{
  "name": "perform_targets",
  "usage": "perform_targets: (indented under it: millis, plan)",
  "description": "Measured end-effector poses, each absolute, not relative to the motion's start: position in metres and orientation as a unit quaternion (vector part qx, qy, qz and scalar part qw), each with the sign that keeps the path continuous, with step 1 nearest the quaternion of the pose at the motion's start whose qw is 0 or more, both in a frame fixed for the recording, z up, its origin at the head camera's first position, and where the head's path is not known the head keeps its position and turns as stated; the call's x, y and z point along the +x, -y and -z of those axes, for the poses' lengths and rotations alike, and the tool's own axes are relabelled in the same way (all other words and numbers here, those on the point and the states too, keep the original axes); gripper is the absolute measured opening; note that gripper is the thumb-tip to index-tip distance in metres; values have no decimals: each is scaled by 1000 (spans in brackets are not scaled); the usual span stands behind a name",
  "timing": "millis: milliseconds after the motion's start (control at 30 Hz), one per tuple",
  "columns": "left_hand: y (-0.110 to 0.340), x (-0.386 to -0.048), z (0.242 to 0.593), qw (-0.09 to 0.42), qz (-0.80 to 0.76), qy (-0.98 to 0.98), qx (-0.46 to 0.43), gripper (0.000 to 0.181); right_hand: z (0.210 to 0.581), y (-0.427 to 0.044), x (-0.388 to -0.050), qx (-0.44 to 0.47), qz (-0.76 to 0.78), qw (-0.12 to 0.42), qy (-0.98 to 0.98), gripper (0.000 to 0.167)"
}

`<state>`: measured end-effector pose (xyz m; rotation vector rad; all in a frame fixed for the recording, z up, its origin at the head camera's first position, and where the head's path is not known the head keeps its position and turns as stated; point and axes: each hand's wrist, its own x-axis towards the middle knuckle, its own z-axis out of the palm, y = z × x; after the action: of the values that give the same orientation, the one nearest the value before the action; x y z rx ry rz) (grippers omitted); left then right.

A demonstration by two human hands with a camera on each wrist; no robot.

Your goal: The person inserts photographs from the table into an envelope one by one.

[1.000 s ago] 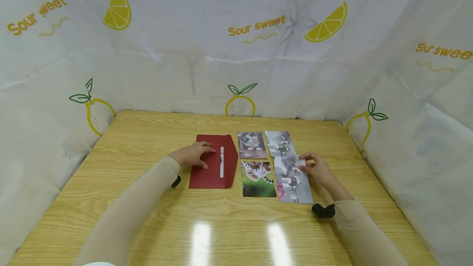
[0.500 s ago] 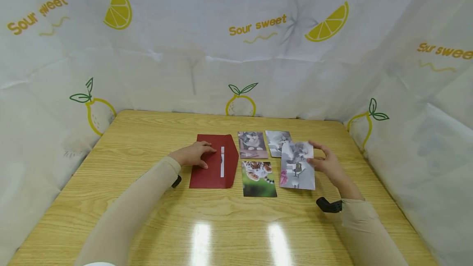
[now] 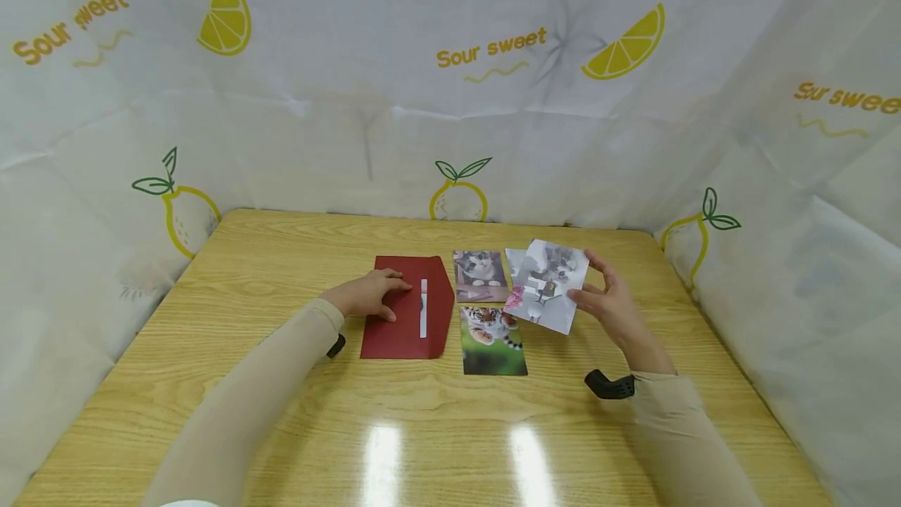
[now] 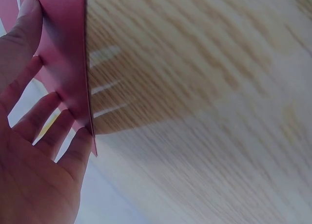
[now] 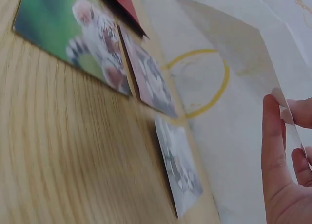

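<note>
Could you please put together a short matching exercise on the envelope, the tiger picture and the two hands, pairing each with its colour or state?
Column one:
1. envelope
2. tiger picture
3. right hand
4. left hand

Column two:
A. holds a grey picture raised off the table
B. plain red, lying flat
C. rests on the envelope
D. has a green background

Right pairs: 1-B, 2-D, 3-A, 4-C
</note>
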<state>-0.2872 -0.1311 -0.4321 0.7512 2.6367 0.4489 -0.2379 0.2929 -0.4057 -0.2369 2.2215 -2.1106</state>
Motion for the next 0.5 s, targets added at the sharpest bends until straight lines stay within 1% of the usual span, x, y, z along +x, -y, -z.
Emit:
perform_targets:
  millis: [200, 500]
  plan:
    - [131, -286, 431, 179, -156, -934, 268, 63, 408, -274, -247, -110, 691, 26, -714, 85]
    - [130, -285, 430, 187, -157, -935, 257, 64, 415, -244, -253, -90, 652, 61, -751, 76]
